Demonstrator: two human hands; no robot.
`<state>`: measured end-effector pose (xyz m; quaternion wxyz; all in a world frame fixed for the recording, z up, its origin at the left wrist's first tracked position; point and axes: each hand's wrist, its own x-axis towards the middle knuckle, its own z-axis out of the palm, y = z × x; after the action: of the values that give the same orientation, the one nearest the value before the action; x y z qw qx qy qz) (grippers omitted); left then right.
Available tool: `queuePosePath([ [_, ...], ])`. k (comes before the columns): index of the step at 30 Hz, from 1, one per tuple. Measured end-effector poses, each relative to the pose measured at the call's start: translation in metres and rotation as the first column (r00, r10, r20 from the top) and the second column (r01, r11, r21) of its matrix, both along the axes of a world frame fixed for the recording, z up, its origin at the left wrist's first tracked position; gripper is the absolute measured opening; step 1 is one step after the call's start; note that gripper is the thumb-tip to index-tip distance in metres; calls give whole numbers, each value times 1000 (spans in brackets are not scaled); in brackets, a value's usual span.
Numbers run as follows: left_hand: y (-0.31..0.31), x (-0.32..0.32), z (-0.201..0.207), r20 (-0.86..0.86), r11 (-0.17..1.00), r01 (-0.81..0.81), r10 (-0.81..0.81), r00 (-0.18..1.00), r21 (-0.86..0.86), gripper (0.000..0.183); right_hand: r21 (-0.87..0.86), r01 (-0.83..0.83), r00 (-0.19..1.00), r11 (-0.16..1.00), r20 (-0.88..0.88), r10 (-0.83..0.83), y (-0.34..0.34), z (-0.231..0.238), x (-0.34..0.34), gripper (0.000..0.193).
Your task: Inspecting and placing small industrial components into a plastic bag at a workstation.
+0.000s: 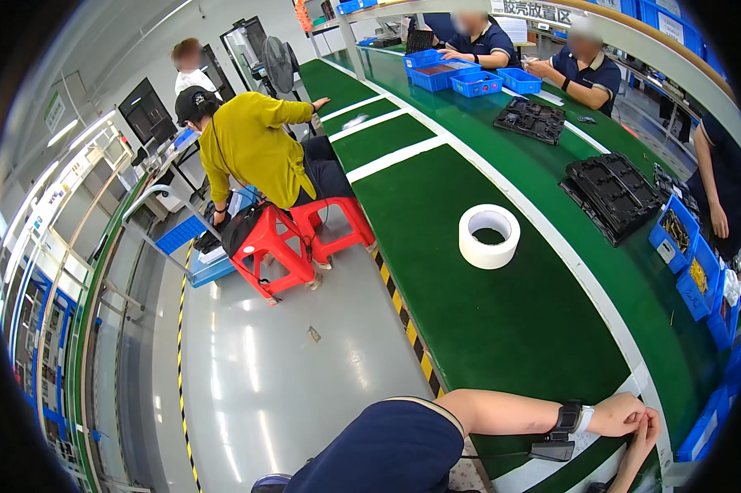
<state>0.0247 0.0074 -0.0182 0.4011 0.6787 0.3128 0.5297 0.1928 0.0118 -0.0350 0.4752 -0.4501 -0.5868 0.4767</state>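
Note:
At the lower right, over the white line along the green table, my left hand is closed, its fingers curled in. My right hand meets it from below, fingertips pressed together against the left fingers. Whatever lies between them, if anything, is too small or hidden to make out. A black device on a strap and a white band circle my left wrist, and a cable runs from a small black box below it. Farther up the table, away from both hands, a white roll of tape lies flat.
Blue bins with small yellow and black parts line the right edge. Stacked black plastic trays lie beyond the tape. Co-workers sit across the table; a person in yellow sits by red stools on the left. A blue cart stands behind.

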Motion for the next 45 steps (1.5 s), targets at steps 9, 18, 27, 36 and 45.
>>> queuePosePath([
  [9,0,2,-2,9,999,20,-19,1000,-48,16,14,-38,999,999,36,38,-2,6,-3,12],
  [18,0,3,-3,13,998,18,-18,1000,-63,18,24,-50,999,998,21,50,-1,2,0,12],
  [27,0,4,-4,24,999,12,-11,1000,-42,17,25,-9,1000,1000,16,9,-2,3,-2,13],
  [36,2,1,-3,8,1000,11,-11,1000,-11,16,20,-3,999,1000,44,2,-3,6,-5,13],
  [45,-2,-11,3,-43,993,121,-121,992,-7,14,68,57,993,996,101,-64,-15,10,-19,12],
])
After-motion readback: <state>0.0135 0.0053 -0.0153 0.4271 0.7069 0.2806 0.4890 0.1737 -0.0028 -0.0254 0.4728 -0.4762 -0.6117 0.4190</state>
